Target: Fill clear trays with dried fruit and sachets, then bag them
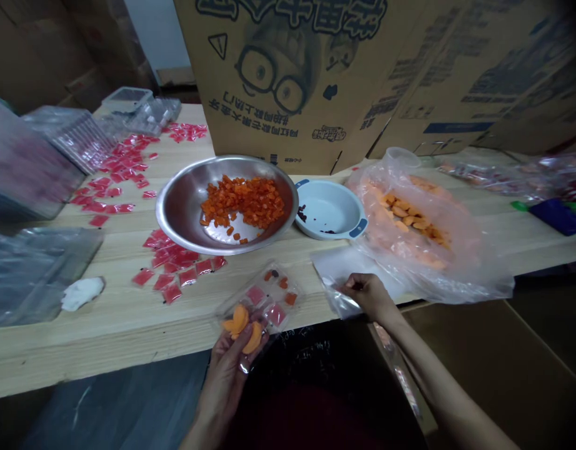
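My left hand (236, 356) grips the near end of a clear plastic tray (241, 294) at the table's front edge. In its compartments lie orange curved pieces (238, 320), red packets (275, 312), small orange cubes (290, 299) and a dark bit. My right hand (367, 294) has its fingers pinched at the edge of a clear plastic bag (342, 303) lying flat on the table. Behind the tray stands a steel bowl (180, 219) of orange cubes. Beside it is a light blue bowl (335, 209) with a few dark bits.
A large clear bag (475, 262) of orange pieces lies to the right. Red packets (170, 262) are scattered on the left, near stacked clear trays (72, 131) and a crumpled white tissue (82, 294). Tall cardboard boxes (288, 81) stand along the back.
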A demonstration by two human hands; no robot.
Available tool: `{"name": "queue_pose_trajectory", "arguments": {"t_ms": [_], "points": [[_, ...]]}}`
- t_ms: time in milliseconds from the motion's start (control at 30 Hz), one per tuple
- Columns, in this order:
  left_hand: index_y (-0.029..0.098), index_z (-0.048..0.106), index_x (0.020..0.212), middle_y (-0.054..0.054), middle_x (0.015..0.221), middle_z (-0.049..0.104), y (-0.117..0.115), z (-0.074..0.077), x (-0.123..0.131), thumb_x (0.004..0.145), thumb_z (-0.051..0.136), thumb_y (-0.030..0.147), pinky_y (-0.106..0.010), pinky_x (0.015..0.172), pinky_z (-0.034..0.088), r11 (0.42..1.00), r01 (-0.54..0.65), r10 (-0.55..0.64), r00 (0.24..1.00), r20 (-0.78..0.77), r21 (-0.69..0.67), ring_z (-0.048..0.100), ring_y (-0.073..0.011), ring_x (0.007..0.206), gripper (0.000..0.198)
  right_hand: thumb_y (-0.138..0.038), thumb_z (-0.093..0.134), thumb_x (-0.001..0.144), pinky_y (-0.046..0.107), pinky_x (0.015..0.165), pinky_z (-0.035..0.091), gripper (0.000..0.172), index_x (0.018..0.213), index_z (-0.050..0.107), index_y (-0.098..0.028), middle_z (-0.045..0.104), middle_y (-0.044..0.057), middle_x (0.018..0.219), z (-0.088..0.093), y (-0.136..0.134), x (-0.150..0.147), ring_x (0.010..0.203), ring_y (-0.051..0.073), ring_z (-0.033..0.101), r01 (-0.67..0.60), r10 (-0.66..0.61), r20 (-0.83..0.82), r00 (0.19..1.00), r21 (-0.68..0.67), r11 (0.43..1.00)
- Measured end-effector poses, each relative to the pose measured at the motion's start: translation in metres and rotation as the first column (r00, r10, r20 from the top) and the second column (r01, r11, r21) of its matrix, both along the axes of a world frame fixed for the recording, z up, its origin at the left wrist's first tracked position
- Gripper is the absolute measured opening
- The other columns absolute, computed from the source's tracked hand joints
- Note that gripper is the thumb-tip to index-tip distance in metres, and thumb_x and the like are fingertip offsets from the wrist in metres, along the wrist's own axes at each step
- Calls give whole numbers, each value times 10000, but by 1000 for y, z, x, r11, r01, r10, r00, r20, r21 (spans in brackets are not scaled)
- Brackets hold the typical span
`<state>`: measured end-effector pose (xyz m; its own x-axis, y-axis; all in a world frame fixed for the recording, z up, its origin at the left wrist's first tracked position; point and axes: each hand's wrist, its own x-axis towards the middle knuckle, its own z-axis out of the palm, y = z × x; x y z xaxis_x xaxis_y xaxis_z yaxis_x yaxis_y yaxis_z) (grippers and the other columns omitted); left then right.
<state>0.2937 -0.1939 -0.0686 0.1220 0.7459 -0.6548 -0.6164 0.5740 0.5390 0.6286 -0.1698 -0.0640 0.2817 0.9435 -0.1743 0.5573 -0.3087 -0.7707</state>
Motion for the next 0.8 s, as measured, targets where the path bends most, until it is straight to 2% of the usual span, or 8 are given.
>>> {"name": "queue_pose_trajectory", "arguments": {"t_ms": [100, 200, 300, 433, 567, 667, 800], "points": [[202, 731, 1141, -70, 1208, 793, 5, -1, 12, 740, 917, 187, -387, 1004, 641, 1000, -3, 2, 1000, 26, 9, 747, -265, 1165, 442, -787, 757, 668, 280, 534, 394, 625, 610, 638, -176, 584, 7, 571, -1, 2, 10, 532, 120, 452, -7, -6, -197, 980, -67, 998], [200, 727, 1094, -70, 1232, 785, 9, 5, 30, 728, 923, 197, -405, 1034, 622, 1000, -19, 18, 999, 35, 14, 718, -272, 1222, 415, -734, 786, 658, 293, 576, 450, 590, 668, 706, -150, 649, 36, 628, 0, 0, 12, 568, 134, 518, -13, -20, -308, 951, -104, 994], [209, 716, 1063, -64, 1205, 790, 3, 11, 56, 703, 945, 264, -432, 1058, 601, 998, -26, 27, 1000, -3, 56, 711, -291, 1232, 430, -638, 778, 685, 274, 553, 418, 496, 674, 686, -151, 619, 14, 584, 0, -3, 6, 533, 119, 489, 30, -55, -325, 944, -82, 996], [223, 720, 1096, -75, 1146, 795, -19, 8, 86, 692, 961, 404, -418, 1081, 568, 994, 15, -4, 996, -93, 112, 730, -296, 1181, 503, -543, 704, 737, 255, 511, 345, 386, 657, 612, -177, 543, -22, 557, -4, -12, -7, 513, 105, 425, 127, -118, -249, 961, 22, 992], [231, 736, 1151, -66, 1151, 797, -41, -6, 95, 716, 930, 522, -379, 1043, 570, 986, 103, -70, 969, -239, 128, 745, -277, 1111, 558, -417, 601, 828, 265, 562, 364, 246, 717, 568, -201, 542, -17, 642, -4, -24, -24, 580, 122, 453, 215, -198, -117, 973, 166, 962], [217, 754, 1137, -74, 1116, 807, -46, -11, 96, 698, 932, 552, -382, 1000, 583, 978, 152, -107, 953, -284, 141, 752, -287, 1074, 580, -341, 582, 840, 283, 614, 390, 148, 765, 554, -216, 557, -8, 703, -6, -26, -34, 631, 146, 484, 203, -208, -8, 978, 255, 946], [174, 766, 1123, -112, 1117, 804, -41, -6, 97, 662, 942, 566, -411, 951, 611, 977, 173, -140, 961, -238, 126, 757, -308, 1052, 631, -278, 569, 808, 304, 656, 396, 57, 791, 560, -224, 563, 0, 740, -10, -9, -38, 672, 174, 499, 132, -181, 119, 976, 338, 932]]}}
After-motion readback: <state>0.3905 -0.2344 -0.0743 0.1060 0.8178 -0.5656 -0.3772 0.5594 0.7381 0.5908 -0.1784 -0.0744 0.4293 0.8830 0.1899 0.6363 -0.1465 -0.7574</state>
